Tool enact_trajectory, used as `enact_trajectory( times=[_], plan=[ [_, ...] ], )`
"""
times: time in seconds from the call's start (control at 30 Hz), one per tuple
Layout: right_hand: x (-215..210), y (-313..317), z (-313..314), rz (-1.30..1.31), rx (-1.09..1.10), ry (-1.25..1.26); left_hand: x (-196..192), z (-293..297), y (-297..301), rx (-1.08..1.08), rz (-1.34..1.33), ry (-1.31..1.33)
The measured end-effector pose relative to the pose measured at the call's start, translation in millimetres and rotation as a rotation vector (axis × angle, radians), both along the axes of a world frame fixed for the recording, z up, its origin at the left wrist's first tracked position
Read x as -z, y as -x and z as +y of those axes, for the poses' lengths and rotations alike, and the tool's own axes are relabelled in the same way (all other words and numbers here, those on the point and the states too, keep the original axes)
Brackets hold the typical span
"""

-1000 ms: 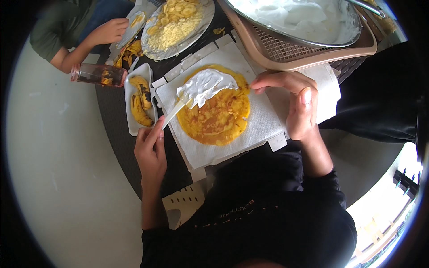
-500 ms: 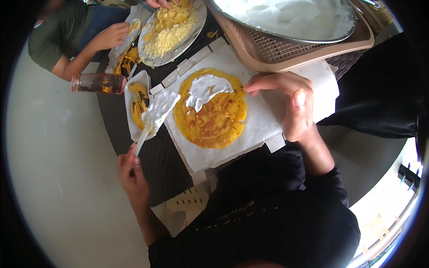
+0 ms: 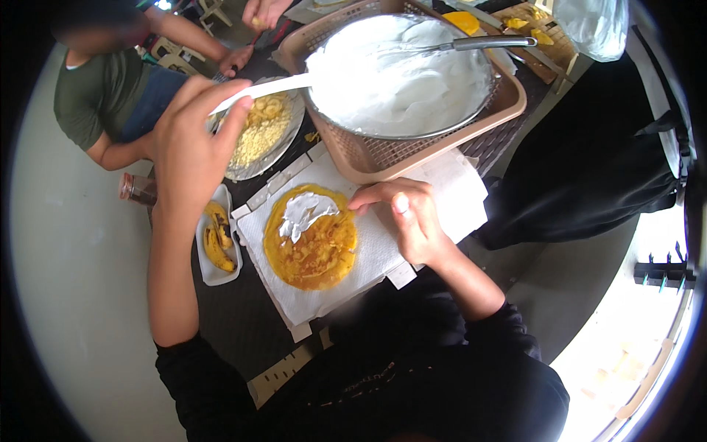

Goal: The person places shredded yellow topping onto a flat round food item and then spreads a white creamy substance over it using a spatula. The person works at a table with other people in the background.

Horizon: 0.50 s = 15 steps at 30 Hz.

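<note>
My left hand (image 3: 193,144), raised at the far left, grips the handle of a white spatula (image 3: 276,86). The spatula's head reaches the left side of a large bowl of white cream (image 3: 401,88) and blends into the cream there. On a sheet of white paper towel (image 3: 383,243) lies a round yellow-brown pancake (image 3: 313,254). A patch of cream (image 3: 300,214) covers part of its upper half. At the pancake's right edge rests my right hand (image 3: 414,221), index finger stretched toward it and thumb apart; nothing shows in its grasp.
The bowl sits in a brown plastic basket (image 3: 508,99), with a whisk (image 3: 471,44) lying across it. Left are a white dish with bananas (image 3: 218,243), a plate of sliced and grated yellow food (image 3: 254,136) and a jar (image 3: 138,189). A co-worker (image 3: 103,103) sits beyond; another hand (image 3: 264,11) works farther back.
My left hand has carried the spatula up and right from beside the pancake to the cream bowl. My right hand keeps its place at the pancake's edge. The view has shifted.
</note>
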State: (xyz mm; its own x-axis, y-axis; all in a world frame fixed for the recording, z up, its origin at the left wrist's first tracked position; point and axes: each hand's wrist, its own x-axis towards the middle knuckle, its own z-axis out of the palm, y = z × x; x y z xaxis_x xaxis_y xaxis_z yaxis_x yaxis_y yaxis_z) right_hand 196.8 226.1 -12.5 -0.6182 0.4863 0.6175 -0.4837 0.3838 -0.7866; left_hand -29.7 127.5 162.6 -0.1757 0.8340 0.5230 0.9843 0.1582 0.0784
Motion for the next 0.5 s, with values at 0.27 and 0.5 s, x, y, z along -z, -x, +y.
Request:
enact_trajectory(
  times=[0.27,0.5],
  plan=[
    [1,-1,1,-0.005,-0.002,0.003,16,38,-8,0.179,0.338,0.047],
    [0,0,-1,0.018,0.005,0.010,28,53,1,0.209,-0.049,0.109]
  ],
)
